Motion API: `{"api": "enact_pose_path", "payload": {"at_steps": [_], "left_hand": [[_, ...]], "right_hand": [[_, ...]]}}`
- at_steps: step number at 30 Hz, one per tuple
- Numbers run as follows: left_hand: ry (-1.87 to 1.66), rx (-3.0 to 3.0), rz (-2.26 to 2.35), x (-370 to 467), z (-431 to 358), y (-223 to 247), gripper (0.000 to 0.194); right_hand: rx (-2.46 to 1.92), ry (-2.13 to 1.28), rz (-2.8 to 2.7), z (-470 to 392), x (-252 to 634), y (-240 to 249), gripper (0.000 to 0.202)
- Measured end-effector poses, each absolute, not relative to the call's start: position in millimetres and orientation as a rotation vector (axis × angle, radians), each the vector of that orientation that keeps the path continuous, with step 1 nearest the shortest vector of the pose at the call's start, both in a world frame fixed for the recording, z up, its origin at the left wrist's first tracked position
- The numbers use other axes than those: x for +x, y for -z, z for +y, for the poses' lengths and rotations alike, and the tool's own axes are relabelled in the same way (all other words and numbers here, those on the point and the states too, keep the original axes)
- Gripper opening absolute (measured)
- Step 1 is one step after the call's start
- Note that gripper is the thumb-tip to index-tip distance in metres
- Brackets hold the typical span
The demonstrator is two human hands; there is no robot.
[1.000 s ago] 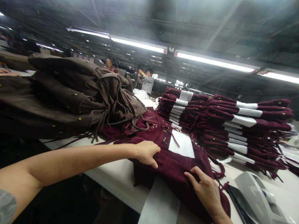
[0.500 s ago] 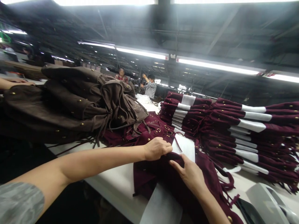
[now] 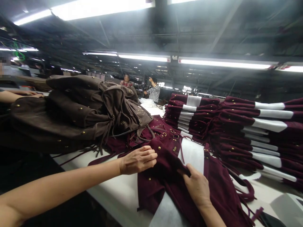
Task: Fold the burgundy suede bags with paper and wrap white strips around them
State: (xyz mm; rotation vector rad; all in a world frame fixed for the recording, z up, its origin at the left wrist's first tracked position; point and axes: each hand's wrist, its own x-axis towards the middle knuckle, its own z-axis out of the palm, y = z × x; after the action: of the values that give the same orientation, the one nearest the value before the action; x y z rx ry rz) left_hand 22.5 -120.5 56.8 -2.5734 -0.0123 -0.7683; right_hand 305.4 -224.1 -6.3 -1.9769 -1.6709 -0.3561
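Note:
A maroon fabric bag (image 3: pixel 217 183) with brass studs, buckles and straps lies across the table in front of me. My right hand (image 3: pixel 196 184) pinches a folded edge of it between thumb and fingers. At the bag's left edge is my left hand (image 3: pixel 139 160), its fingers curled together against the cloth; the exact grip at the fingertips is partly hidden. A white paper strip (image 3: pixel 191 154) lies on the bag beyond my hands. Another pale sheet (image 3: pixel 168 211) shows under the cloth nearer to me.
A heap of brown bags (image 3: pixel 71 110) covers the table's left side. Stacks of maroon pieces with white bands (image 3: pixel 258 138) stand at the right. A person's forearm (image 3: pixel 9 96) reaches in at far left. Behind, a person in a checked shirt (image 3: pixel 153 93) stands.
My left hand has moved left and slightly down, away from my right hand. The cloth between them is spread wider, showing a stud. My right hand still pinches the edge.

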Motion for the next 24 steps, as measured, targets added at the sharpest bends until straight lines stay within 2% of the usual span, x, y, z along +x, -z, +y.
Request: {"api": "enact_pose_path", "payload": {"at_steps": [4,8,10,13,20,24], "left_hand": [[0.627,-2.471,0.063,8,-114,-50,0.035],[0.718,-2.402,-0.066,24,-109,-48,0.03],[0.871,-2.408,-0.304,33,-110,-46,0.032],[1.188,-2.468,-0.735,39,-118,-37,0.054],[1.864,-2.558,-1.735,27,-145,-15,0.046],[2.002,-2.577,-1.836,28,-157,-10,0.049]], "right_hand": [[-2.027,0.135,-1.579,-222,306,4,0.027],[-1.98,0.068,-1.536,-225,303,1,0.027],[-1.965,0.053,-1.518,-227,302,0,0.027],[-1.94,0.028,-1.49,-228,301,1,0.028],[-1.82,0.192,-1.49,-226,303,15,0.044],[-1.756,0.286,-1.498,-230,300,20,0.051]]}}
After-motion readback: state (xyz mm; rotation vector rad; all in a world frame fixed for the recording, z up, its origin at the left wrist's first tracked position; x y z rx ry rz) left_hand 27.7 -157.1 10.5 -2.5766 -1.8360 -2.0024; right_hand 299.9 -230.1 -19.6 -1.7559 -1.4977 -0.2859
